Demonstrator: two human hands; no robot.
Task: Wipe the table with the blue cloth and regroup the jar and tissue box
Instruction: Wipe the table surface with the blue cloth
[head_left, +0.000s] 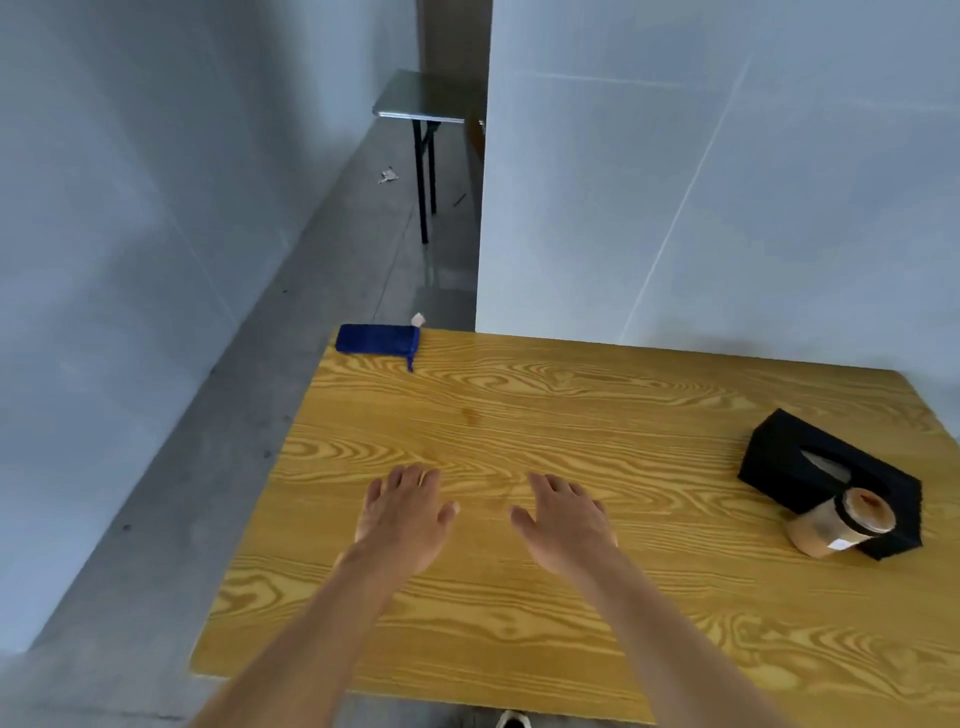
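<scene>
Beside tissue box (810, 467): jar (839, 525), contents perhaps brown.

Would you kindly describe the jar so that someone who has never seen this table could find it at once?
Look at the wooden table and follow it to its right side, where a black tissue box sits. The jar stands right against the box's near side. It is a small clear jar with tan contents, the only see-through thing there.

Soft, even daylight, faint shadows under the hands (405, 514); the picture is slightly blurry, bending at the edges.
</scene>
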